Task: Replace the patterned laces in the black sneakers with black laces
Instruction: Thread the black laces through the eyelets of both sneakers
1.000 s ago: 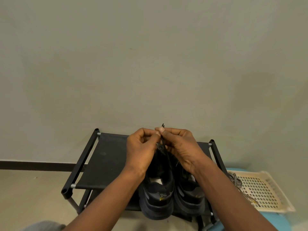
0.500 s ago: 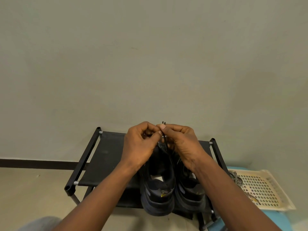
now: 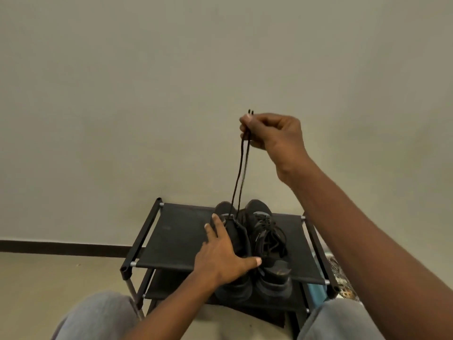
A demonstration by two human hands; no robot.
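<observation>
Pinching black lace [image 3: 241, 173], near-vertical, 2 tips up: right hand [image 3: 274, 133] | left hand [image 3: 220, 258] fingers straight on sneaker [image 3: 234, 235], toe away

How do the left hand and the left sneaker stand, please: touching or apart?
Touching. The head view shows the left hand spread on the left sneaker, fingers and thumb pressing its upper, while the right hand holds the lace taut above.

Side by side on a shoe rack [image 3: 181, 241]: the right black sneaker [image 3: 264, 227], laced, and the left black sneaker [image 3: 225, 207], its black lace [image 3: 241, 168] drawn up taut in two strands, tips pinched in the right hand [image 3: 274, 131].
</observation>
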